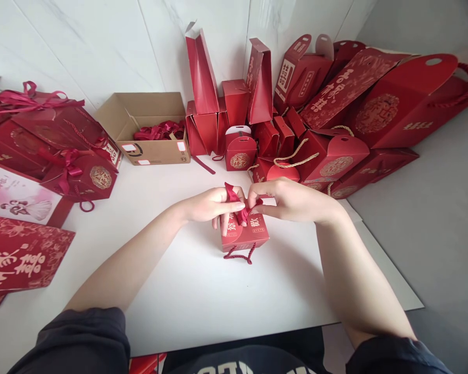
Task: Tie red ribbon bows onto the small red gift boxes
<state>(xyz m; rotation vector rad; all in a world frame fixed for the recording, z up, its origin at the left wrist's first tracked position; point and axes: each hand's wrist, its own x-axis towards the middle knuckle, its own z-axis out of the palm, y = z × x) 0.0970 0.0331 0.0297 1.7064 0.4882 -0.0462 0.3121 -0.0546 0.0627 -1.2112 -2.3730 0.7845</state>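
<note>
A small red gift box [245, 240] with pale characters stands on the white table, its twisted red cord handle [239, 256] hanging on the near side. Above its top is a dark red ribbon [242, 214], bunched between my hands. My left hand [218, 204] pinches the ribbon from the left, with some fingers down against the box. From the right, my right hand [275, 200] has its thumb and forefinger closed on the ribbon. The fingers hide part of the box top and the ribbon.
A cardboard box [156, 154] holding red ribbons stands at the back. Red boxes [205, 78] are stacked behind, and more with rope handles [331, 156] crowd the right. Ribboned red boxes [89, 176] and a red patterned box [27, 254] fill the left. A wall [113, 41] rises behind.
</note>
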